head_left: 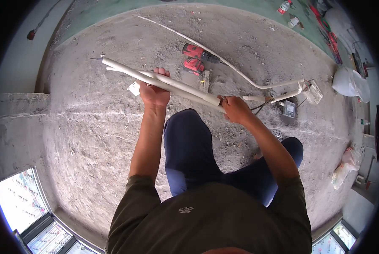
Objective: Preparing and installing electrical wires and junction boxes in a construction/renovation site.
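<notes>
Two white plastic pipes [182, 89] lie side by side in front of me, slanting from upper left down to the right. One has a wider sleeve-like end on the right, and a thin dark wire pokes out at the far left end. My left hand [155, 91] is palm up beneath the pipes, with its fingers curled around their far side. My right hand [237, 110] is closed on their right end; its fingertips are partly hidden. Behind the pipes, a red and black cordless drill [194, 51] lies on the floor.
A long thin white pipe [236, 70] runs across the rough concrete floor [96, 139] to a bent pipe joint near a pale block [314, 92]. A grey square box [288, 109] lies nearby. At the right stand a white bucket-like container [350, 83] and a plastic bag [346, 167].
</notes>
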Available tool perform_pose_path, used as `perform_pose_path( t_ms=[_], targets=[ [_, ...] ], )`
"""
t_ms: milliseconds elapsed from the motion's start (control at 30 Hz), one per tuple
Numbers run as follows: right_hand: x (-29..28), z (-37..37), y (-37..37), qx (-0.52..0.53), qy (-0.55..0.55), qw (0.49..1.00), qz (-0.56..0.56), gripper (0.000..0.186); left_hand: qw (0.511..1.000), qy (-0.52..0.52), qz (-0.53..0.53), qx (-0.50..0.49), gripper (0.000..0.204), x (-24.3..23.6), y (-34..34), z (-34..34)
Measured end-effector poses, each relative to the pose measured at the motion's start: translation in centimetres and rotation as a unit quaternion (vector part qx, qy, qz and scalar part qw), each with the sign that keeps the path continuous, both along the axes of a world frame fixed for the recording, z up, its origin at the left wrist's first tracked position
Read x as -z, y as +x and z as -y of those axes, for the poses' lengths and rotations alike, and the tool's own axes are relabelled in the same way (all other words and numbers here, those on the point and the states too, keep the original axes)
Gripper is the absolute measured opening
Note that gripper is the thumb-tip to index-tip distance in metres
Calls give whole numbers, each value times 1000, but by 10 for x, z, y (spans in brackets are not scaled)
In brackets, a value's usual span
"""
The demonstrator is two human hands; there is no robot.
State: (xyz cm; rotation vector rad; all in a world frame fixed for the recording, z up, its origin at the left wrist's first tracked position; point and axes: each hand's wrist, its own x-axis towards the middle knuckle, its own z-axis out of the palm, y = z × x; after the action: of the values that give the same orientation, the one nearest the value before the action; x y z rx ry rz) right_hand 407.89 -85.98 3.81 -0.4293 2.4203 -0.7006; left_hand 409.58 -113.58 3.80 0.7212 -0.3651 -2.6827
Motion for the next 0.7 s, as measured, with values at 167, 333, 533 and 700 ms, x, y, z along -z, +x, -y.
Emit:
perform_pose_path(
  t_ms=[167,333,533,700],
  targets=[
    [-6,-10,5,33,-121,989,76,33,997,-68,-19,-17,41,-3,-15,6],
    [-17,-52,-4,-68,-49,994,-75,35,988,-113,-41,-94,30,-27,-9,78],
    [-31,-98,-6,-91,-20,991,-95,32,958,-225,-10,-176,26,-43,56,265],
    [-55,-121,-26,265,-225,936,53,44,914,-172,22,-367,40,-38,183,415]
  ],
)
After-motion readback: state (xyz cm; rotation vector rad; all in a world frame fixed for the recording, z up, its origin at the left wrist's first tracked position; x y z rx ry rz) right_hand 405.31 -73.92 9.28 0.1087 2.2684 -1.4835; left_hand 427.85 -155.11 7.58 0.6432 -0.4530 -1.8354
